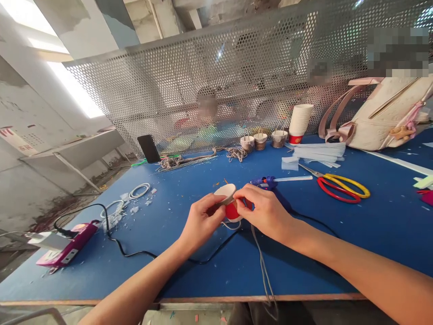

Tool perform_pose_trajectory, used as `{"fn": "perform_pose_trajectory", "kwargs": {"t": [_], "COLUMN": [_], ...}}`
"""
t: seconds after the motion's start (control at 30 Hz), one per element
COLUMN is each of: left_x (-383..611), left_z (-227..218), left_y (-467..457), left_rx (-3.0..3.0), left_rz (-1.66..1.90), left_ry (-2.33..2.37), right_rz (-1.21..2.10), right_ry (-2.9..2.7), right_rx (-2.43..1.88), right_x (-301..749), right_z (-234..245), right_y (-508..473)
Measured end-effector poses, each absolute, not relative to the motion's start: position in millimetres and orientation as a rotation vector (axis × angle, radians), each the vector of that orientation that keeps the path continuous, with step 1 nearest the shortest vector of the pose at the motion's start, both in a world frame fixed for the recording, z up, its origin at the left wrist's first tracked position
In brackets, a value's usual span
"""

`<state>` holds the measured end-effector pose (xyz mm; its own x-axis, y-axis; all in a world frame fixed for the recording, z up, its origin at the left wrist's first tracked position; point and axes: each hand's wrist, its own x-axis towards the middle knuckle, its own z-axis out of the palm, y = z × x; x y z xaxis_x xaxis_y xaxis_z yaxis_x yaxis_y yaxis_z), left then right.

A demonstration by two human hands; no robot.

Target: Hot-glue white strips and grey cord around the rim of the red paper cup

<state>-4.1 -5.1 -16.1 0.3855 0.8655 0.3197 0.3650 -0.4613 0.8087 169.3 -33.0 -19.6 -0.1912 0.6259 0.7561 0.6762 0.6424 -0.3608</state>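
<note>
Both my hands hold a small red paper cup [231, 208] with a white inside, tilted on its side just above the blue table [355, 243]. My left hand [202, 221] grips the cup's rim side with fingers curled. My right hand [265, 211] pinches the cup's red wall, pressing a grey string [260, 262] against it; the string trails down off the table's front edge. A blue glue gun [270, 181] with a white glue stick lies just behind my hands.
Yellow and red scissors [341, 186] lie to the right, near white paper strips [318, 153] and a cup stack [299, 123]. Three wrapped cups [260, 141], a phone [149, 149], a pale bag [389, 113], a pink power strip [64, 248] and a perforated metal screen [237, 76] surround the work spot.
</note>
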Motion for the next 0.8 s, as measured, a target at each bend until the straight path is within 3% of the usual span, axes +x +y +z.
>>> {"fn": "perform_pose_trajectory", "kwargs": {"t": [0.4,0.8], "left_x": [-2.4,-3.7], "left_z": [-11.9,-12.2], "left_y": [-7.8,-7.2], "left_rx": [1.964,1.946], "left_rz": [0.948,0.942], "left_ry": [1.031,1.038], "right_rz": [-0.272,-0.186], "right_ry": [-1.949,-1.896], "right_rx": [-1.077,-1.166], "right_x": [174.1,173.6], "right_z": [-21.7,-25.3], "right_y": [-31.6,-29.5]}}
